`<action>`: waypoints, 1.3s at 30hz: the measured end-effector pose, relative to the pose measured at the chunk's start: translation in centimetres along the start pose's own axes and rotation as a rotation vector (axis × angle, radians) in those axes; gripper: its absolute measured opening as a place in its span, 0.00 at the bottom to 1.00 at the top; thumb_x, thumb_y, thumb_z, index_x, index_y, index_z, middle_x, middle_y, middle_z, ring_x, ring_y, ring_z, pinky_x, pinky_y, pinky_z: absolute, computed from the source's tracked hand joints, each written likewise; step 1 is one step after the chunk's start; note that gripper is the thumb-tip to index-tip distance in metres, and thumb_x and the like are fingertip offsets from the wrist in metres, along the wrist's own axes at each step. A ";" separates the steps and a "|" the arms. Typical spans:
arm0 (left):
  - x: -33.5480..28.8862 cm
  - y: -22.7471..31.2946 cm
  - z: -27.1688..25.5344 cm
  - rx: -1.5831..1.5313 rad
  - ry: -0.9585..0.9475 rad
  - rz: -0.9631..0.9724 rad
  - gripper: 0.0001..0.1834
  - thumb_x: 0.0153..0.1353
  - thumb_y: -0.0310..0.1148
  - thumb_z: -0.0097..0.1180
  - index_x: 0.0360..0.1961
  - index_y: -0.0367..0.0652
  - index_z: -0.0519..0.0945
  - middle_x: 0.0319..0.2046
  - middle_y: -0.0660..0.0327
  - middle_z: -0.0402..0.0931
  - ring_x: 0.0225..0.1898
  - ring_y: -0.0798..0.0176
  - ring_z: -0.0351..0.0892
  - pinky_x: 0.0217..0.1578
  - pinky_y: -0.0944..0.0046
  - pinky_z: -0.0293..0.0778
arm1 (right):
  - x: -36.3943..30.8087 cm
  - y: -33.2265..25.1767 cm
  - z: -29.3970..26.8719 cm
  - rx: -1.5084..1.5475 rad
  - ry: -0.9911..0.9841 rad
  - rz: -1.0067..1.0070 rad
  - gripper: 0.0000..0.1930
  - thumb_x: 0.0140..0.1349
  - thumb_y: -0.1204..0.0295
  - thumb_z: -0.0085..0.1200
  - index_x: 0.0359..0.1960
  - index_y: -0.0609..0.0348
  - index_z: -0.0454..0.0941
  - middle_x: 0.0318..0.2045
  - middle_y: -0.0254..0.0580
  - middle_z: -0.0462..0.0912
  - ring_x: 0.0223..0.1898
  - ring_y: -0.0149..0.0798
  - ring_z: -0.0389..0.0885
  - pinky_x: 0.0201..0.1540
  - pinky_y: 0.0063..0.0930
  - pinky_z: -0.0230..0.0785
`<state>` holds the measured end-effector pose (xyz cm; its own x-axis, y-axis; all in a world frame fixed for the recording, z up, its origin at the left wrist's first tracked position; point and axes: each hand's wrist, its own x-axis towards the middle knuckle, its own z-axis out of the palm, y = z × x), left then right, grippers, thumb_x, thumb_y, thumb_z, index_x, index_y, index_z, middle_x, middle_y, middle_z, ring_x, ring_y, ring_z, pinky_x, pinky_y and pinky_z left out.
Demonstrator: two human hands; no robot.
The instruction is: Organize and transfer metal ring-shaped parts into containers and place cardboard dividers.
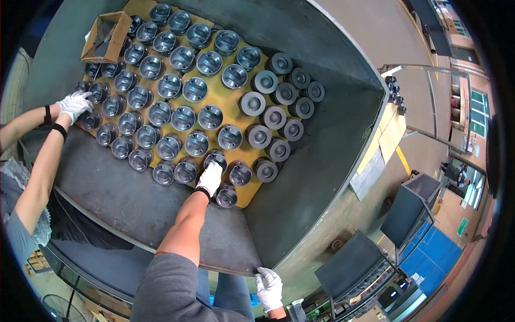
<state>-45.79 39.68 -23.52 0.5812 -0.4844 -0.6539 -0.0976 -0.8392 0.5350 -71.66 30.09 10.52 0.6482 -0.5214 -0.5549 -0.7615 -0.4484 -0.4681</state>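
My left hand, in a white glove, reaches into a deep grey metal bin. Its fingers are closed on the near side of a shiny metal piston in the front rows. Beside it stand another piston on the right and one on the left. A further piston stands just below the wrist. My right hand, also gloved in white, grips the bin's near rim at the front right corner; its fingertips are partly hidden.
At the left, a co-worker's gloved hands touch the pistons at the row's end. A cardboard box sits at the back left. Flat-topped pistons stand along the right, on yellowish board. Dark bins stand outside at right.
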 end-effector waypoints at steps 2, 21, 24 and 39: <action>0.0 -1.5 0.8 -0.049 0.049 -0.052 0.16 0.68 0.32 0.36 0.51 0.40 0.72 0.52 0.39 0.72 0.50 0.37 0.76 0.50 0.44 0.73 | 0.2 -0.1 0.3 0.000 0.006 -0.023 0.10 0.56 0.77 0.61 0.41 0.56 0.81 0.38 0.48 0.84 0.39 0.50 0.83 0.46 0.38 0.76; -25.2 14.4 -19.1 0.547 0.320 0.382 0.16 0.38 0.40 0.61 0.26 0.39 0.81 0.32 0.48 0.74 0.39 0.44 0.72 0.40 0.47 0.69 | 1.7 0.8 -4.8 -0.041 -0.015 -0.611 0.08 0.56 0.72 0.59 0.38 0.56 0.82 0.35 0.48 0.85 0.37 0.54 0.83 0.42 0.43 0.77; -37.8 15.6 -23.0 0.394 0.690 0.416 0.16 0.35 0.41 0.62 0.24 0.41 0.82 0.32 0.50 0.74 0.37 0.44 0.72 0.37 0.46 0.69 | 3.9 -1.5 -5.2 -0.126 -0.036 -0.729 0.08 0.58 0.69 0.57 0.36 0.56 0.82 0.34 0.49 0.84 0.37 0.55 0.83 0.41 0.45 0.77; -57.7 -0.7 4.7 -0.009 0.840 -1.404 0.18 0.47 0.42 0.60 0.30 0.36 0.83 0.38 0.43 0.79 0.38 0.45 0.80 0.45 0.52 0.75 | 24.8 -16.1 14.7 -0.967 -0.566 -0.623 0.25 0.52 0.50 0.62 0.49 0.48 0.81 0.45 0.47 0.84 0.47 0.49 0.82 0.50 0.39 0.76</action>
<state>-83.10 67.08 11.33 0.4556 0.8782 -0.1456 0.8584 -0.4767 -0.1893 -43.34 35.09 -5.83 0.6188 0.2387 -0.7484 0.1355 -0.9709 -0.1976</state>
